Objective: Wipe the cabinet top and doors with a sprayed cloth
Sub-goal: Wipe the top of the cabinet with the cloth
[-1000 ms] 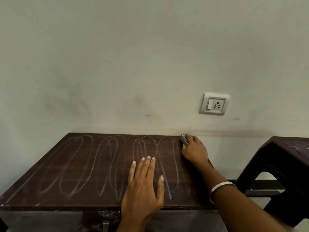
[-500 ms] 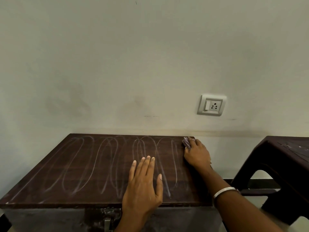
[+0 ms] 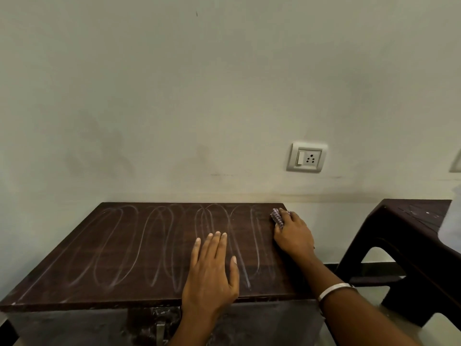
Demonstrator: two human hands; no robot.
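A dark brown cabinet top stands against the wall, streaked with pale looping wipe marks. My right hand presses a small checked cloth onto the top's far right corner; most of the cloth is hidden under the fingers. My left hand lies flat, fingers straight, on the top near its front edge, right of centre. Below the front edge, the cabinet doors show as a dull grey face with a metal latch in the middle.
A dark plastic stool stands close to the right of the cabinet. A white wall socket sits above the cabinet's right end. A pale blurred object shows at the right frame edge.
My right hand with the cloth has slid slightly toward me and right along the top's right edge. My left hand has stayed in place.
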